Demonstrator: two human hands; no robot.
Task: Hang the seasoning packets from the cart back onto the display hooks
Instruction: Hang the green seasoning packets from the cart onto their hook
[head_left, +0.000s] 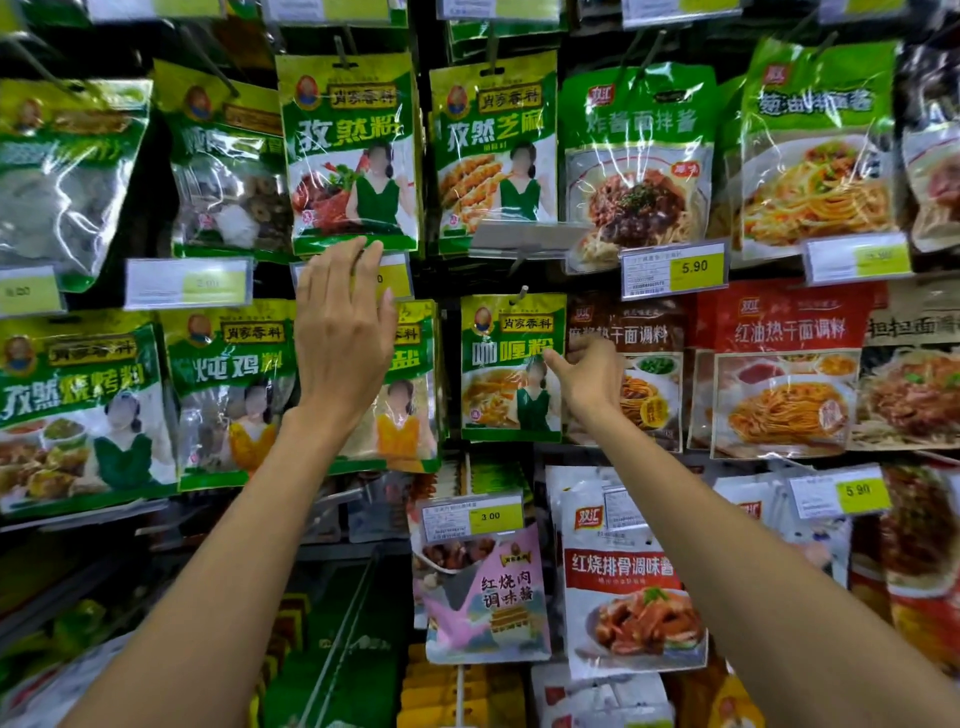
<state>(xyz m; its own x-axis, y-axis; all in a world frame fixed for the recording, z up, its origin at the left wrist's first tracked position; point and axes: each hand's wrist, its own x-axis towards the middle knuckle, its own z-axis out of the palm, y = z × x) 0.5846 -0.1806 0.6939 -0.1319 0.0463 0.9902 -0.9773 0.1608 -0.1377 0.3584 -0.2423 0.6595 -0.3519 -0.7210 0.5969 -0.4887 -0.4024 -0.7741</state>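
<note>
A green and yellow curry powder packet (506, 374) hangs on a display hook (521, 294) in the middle row. My right hand (589, 382) is at its right edge, fingers curled, with thumb and fingertip pinching the packet's side. My left hand (343, 332) is raised flat with its fingers extended. Its fingertips touch the bottom edge of the cumin powder packet (353, 156) in the row above. This hand holds nothing, and it covers a price tag and part of a green packet (413, 374) behind it.
Rows of green, red and brown seasoning packets hang all around, with yellow price tags (675, 270) on the hook ends. A pink packet (485, 597) and a white sauce packet (631, 587) hang lower. A thin metal bar (345, 618) slants at the bottom, over stacked packets.
</note>
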